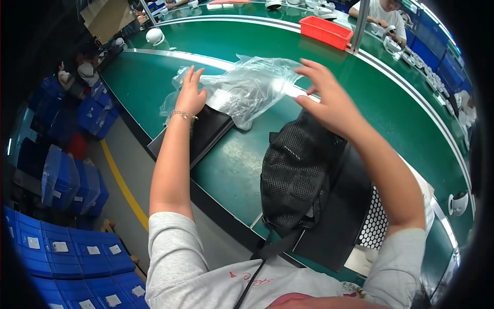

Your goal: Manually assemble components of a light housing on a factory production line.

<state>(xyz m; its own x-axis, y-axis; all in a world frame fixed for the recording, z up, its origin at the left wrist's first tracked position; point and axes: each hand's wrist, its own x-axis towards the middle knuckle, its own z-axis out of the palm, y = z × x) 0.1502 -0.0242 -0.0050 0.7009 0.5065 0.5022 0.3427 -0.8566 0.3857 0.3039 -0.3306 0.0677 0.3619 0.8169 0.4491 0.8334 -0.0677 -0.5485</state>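
A clear plastic bag (247, 87) lies crumpled on the green conveyor table (247, 41). My left hand (190, 95) rests with fingers spread on the bag's left end, above a flat black box (203, 135) at the table's near edge. My right hand (324, 95) hovers open-fingered at the bag's right end; I cannot tell whether it pinches the plastic. Below it a black mesh pouch (296, 175) with a strap lies on a black panel (339, 216).
A red tray (325, 31) sits at the far side beside a metal post (360, 23). White round devices (154, 36) line the belt. Another person (378, 13) works at the back right. Blue crates (72, 247) stack on the floor at left.
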